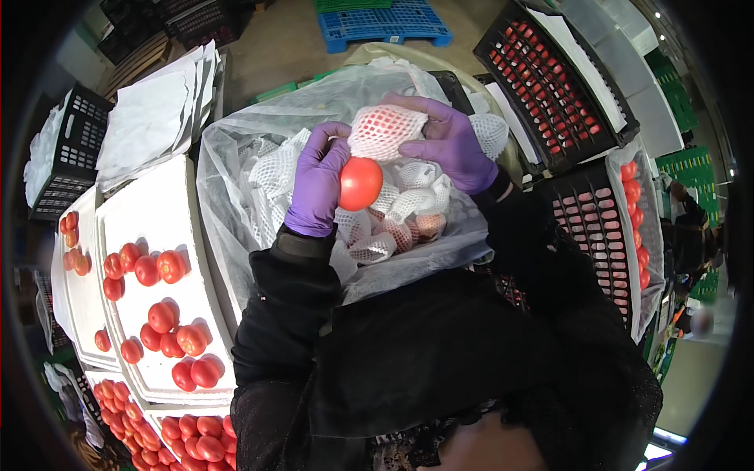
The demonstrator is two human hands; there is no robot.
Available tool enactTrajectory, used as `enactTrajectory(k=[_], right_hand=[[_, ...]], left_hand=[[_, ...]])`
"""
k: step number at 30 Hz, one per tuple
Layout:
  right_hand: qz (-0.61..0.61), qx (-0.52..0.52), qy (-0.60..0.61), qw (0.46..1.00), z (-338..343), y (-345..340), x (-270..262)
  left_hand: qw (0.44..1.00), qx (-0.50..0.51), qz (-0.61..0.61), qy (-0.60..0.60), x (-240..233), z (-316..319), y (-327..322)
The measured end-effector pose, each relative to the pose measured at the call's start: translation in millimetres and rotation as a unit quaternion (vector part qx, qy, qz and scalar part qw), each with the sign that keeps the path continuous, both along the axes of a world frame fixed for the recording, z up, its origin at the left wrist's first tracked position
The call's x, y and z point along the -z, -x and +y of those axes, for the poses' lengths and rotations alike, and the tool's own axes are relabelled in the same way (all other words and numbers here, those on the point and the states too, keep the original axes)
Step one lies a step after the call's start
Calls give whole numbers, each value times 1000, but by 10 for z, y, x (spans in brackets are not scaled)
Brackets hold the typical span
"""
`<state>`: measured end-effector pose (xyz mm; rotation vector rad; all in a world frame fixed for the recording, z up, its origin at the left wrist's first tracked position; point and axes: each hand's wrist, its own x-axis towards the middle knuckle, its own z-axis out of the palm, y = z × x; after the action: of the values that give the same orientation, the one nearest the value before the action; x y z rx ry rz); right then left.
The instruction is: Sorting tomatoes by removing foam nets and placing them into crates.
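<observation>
My right hand [456,147], in a purple glove, grips a tomato in a white foam net sleeve [387,130]. The thumb and fingertips of my gloved left hand [313,182] touch the left end of that sleeve. A bare red tomato [361,184] rests against the palm side of my left hand, just below the sleeved one; part of it is hidden by the glove. Beneath both hands, white foam net sleeves [272,171] lie heaped in a crate lined with translucent plastic [221,150]. A few sleeves near me hold reddish fruit [431,225].
At left, white foam boxes [126,221] carry loose tomatoes [162,318]. Paper sheets [147,118] are stacked beyond them. Black crates of red produce [548,88] and a lined crate of tomatoes [592,235] stand at right. A blue pallet [383,25] lies on the floor ahead.
</observation>
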<state>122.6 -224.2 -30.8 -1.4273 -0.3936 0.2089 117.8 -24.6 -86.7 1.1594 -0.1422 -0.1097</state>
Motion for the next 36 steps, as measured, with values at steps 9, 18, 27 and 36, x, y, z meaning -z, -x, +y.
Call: enactTrajectory(k=[9, 18, 27, 36], right_hand=[[68, 144, -222, 962, 78, -112, 421], [166, -16, -93, 982, -24, -63, 268], [122, 71, 83, 987, 185, 129, 150], [-67, 85, -106, 989, 180, 227, 31]], left_hand=[[996, 69, -43, 32, 58, -188, 81], [970, 90, 179, 134, -13, -33, -27], [985, 105, 113, -74, 345, 73, -159], [950, 50, 287, 110, 157, 94, -189]])
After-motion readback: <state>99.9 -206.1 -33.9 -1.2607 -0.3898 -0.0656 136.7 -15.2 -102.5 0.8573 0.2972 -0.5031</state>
